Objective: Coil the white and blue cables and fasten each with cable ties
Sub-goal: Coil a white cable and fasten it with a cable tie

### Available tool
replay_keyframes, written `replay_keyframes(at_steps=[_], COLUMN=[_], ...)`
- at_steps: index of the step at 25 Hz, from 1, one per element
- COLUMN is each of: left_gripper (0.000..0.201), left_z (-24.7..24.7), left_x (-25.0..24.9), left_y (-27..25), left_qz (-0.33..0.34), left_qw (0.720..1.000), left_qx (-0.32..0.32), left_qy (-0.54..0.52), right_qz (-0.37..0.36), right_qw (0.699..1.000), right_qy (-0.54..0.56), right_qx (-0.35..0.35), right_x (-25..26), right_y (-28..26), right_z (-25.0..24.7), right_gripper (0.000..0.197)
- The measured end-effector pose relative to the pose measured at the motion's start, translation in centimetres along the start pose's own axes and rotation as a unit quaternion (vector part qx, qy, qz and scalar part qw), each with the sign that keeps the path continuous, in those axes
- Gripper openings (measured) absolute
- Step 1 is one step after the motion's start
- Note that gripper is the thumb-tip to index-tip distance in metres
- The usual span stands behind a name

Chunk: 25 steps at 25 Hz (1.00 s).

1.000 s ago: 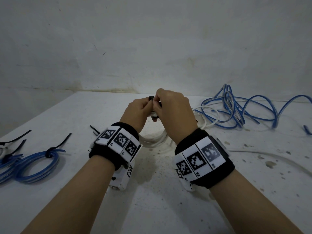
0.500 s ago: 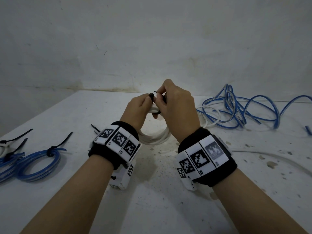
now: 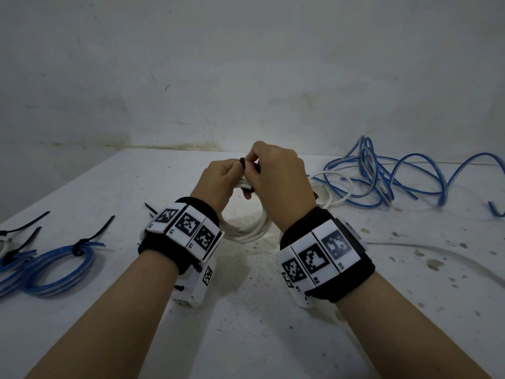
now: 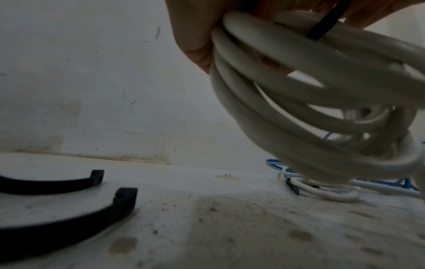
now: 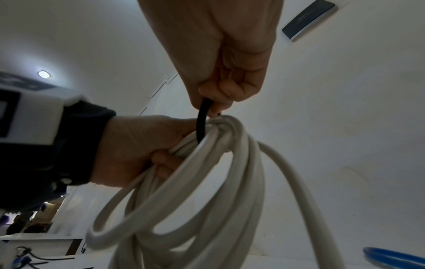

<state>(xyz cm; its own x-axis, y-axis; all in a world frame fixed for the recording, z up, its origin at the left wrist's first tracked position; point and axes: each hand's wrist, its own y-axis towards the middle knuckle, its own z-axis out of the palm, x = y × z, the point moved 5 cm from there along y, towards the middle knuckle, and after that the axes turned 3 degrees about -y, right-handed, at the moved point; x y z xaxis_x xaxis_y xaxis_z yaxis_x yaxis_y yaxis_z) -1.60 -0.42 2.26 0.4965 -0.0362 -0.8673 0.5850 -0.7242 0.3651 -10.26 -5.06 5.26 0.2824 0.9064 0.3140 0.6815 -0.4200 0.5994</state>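
Note:
A coil of white cable (image 3: pixel 246 231) (image 4: pixel 310 102) (image 5: pixel 195 200) hangs above the table's middle. My left hand (image 3: pixel 221 179) (image 5: pixel 142 149) grips the coil's top, fingers curled round the bunched loops. A black cable tie (image 3: pixel 247 170) (image 4: pixel 326 23) (image 5: pixel 203 122) wraps round the loops there. My right hand (image 3: pixel 276 173) (image 5: pixel 220 87) pinches the tie just above the coil. A loose tangle of blue cable (image 3: pixel 396 176) lies at the back right, with a white cable (image 3: pixel 336 187) running among it.
Tied blue coils (image 3: pixel 54 266) lie at the left edge of the white table (image 3: pixel 259 337), with tie tails sticking up. Two spare black cable ties (image 4: pixel 69 211) lie left of my left wrist. A white cable strand (image 3: pixel 437 255) trails off right. A wall stands behind.
Both hands stay together at the coil's top. The right hand's fingers have come down closer onto the tie and the left hand's fingertips.

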Motion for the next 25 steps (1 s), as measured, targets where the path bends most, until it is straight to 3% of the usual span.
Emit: replay_keyframes(at_steps=[5, 10, 16, 21, 25], left_gripper=[0.044, 0.040, 0.035, 0.028, 0.033], left_z=[1.1, -0.1, 1.3, 0.0, 0.7], left_x=[-0.8, -0.2, -0.4, 0.4, 0.0], left_y=[-0.2, 0.4, 0.2, 0.9, 0.5], left_qz=[0.033, 0.056, 0.099, 0.068, 0.076], left_qw=[0.998, 0.998, 0.990, 0.993, 0.993], left_qx=[0.047, -0.013, 0.026, -0.052, -0.019], left_qy=[0.028, 0.040, 0.098, 0.083, 0.084], right_qz=[0.007, 0.064, 0.061, 0.025, 0.021], right_qw=[0.999, 0.984, 0.988, 0.984, 0.988], right_qy=[-0.032, 0.156, 0.125, 0.164, 0.127], right_qx=[0.008, -0.056, -0.070, -0.057, -0.087], right_x=[-0.8, -1.5, -2.1, -1.3, -1.3], right_y=[0.2, 0.2, 0.2, 0.2, 0.1], right_z=[0.0, -0.4, -0.8, -0.4, -0.5], right_gripper=[0.010, 0.011, 0.013, 0.011, 0.011])
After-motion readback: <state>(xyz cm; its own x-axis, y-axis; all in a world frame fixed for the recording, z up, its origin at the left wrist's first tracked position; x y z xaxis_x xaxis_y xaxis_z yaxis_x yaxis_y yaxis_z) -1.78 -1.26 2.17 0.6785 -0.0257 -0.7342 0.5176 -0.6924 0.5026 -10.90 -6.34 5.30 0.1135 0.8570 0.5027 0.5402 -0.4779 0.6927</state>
